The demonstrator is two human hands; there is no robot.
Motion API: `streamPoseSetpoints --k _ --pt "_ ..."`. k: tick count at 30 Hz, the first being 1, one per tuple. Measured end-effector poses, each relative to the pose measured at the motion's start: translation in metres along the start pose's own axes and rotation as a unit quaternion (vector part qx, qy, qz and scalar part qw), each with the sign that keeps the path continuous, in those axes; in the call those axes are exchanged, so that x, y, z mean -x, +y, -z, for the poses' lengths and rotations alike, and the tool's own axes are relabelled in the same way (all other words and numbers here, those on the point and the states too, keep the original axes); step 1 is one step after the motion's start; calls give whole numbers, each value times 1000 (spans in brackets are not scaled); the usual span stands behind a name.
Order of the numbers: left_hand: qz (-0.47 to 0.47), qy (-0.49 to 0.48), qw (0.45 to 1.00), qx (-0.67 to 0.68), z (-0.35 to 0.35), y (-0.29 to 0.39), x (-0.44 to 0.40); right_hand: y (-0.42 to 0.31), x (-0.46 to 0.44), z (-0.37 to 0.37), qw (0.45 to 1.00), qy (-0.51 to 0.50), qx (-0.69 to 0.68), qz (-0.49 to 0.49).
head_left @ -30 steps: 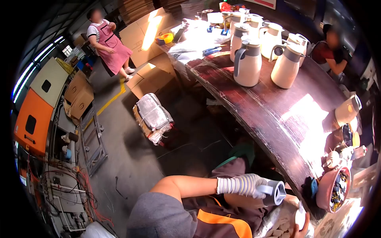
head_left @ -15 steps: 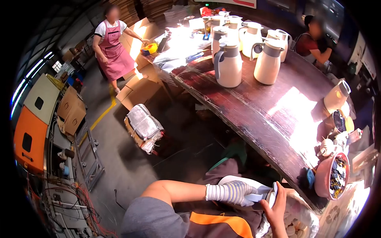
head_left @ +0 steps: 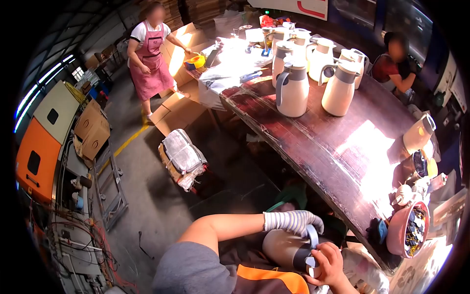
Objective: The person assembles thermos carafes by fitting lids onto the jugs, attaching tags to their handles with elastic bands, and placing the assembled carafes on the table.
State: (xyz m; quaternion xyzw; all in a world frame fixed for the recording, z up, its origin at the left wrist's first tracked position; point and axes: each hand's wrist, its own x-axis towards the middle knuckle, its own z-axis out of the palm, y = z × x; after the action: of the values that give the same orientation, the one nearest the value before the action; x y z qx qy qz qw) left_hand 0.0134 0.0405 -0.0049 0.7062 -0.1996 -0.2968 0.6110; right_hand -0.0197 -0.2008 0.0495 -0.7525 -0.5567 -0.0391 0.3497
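A beige jug with a grey neck (head_left: 283,249) lies tilted across my lap, its top end pointing right. My left hand (head_left: 293,222), in a striped knit glove, is curled over the jug's grey-blue handle (head_left: 312,236). My right hand (head_left: 329,263), bare, has its fingers closed around the lid and spout end (head_left: 312,264) of the jug. The fingers hide part of that end. Several similar jugs (head_left: 293,95) stand upright on the dark table (head_left: 313,132) beyond.
A pink basket (head_left: 391,235) of small dark parts sits at the table's near right corner. A tied white bundle (head_left: 182,149) rests on a low stand to the left. One person in a pink apron (head_left: 149,61) stands by cardboard boxes (head_left: 178,110); another person (head_left: 391,71) is behind the table.
The jug has turned on my lap, so its handle now faces up. My left hand has moved up with the handle, and my right hand has come down around the lid end. The view has shifted slightly.
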Motion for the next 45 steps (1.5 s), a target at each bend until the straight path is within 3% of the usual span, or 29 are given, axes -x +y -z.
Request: streamPoseSetpoints --k 5,7,8,9,11,12,13,15,17,18,21,22,23,24,26,27,28,29,31,32,33,35,37,39,40,42,45 --pt "46 95 992 -72 -10 10 3 -8 -3 0 999 -23 8 -47" --pt "103 94 979 -151 -12 36 21 -10 9 -13 967 52 35 -246" --pt "122 29 984 -129 -15 59 32 -5 12 -17 938 52 53 -340" --pt "-157 69 979 107 -49 35 28 0 13 -13 903 54 -27 -426" --pt "20 103 984 -141 -48 75 57 -2 7 -12 888 60 -37 -454" --pt "20 120 981 -153 -48 62 53 -2 6 -11 889 56 -38 -453" --pt "-23 171 977 -128 -51 31 44 -2 5 -10 926 58 36 -370" --pt "-22 118 971 -208 -24 24 42 2 4 -2 968 19 155 -197" --pt "38 40 998 -35 2 34 42 3 -7 11 983 -127 128 -38" --pt "99 10 995 -3 11 30 39 3 -16 16 986 -138 93 14" --pt "39 37 999 -1 7 17 34 27 -24 18 990 -93 54 92" --pt "90 46 995 -2 3 35 36 37 -24 15 992 -62 38 103" --pt "114 25 993 21 -4 36 36 40 -22 12 999 -38 10 37" --pt "-12 87 988 127 -28 42 33 46 -11 2 996 12 -7 -83" --pt "-113 182 975 53 -77 38 40 49 -2 -9 942 76 -69 -318" --pt "-85 208 966 -127 -94 27 47 48 -3 -11 892 92 -108 -429" --pt "-79 253 929 -257 -102 25 46 51 4 -12 873 56 -115 -471" --pt "-78 254 929 -256 -88 42 48 47 5 -12 873 55 -115 -471" --pt "-54 195 979 -27 -48 82 52 26 5 -5 918 38 -67 -388" --pt "59 152 985 -52 -35 44 37 17 4 2 943 -21 -32 -330" --pt "47 194 979 -30 -25 35 39 9 6 4 957 -46 5 -285" --pt "37 183 981 -52 -18 31 40 0 5 1 963 -46 4 -264" --pt "84 130 973 -170 -29 46 45 9 6 -4 946 -44 44 -317" --pt "-3 146 978 -147 -53 72 60 22 8 -4 923 -30 4 -384" --pt "33 141 975 -166 -60 68 59 22 7 -5 904 -28 -6 -426" --pt "50 164 968 -186 -83 30 40 23 6 -4 897 -35 -13 -440" --pt "52 173 965 -193 -41 42 38 16 -5 9 898 -61 -50 -433"
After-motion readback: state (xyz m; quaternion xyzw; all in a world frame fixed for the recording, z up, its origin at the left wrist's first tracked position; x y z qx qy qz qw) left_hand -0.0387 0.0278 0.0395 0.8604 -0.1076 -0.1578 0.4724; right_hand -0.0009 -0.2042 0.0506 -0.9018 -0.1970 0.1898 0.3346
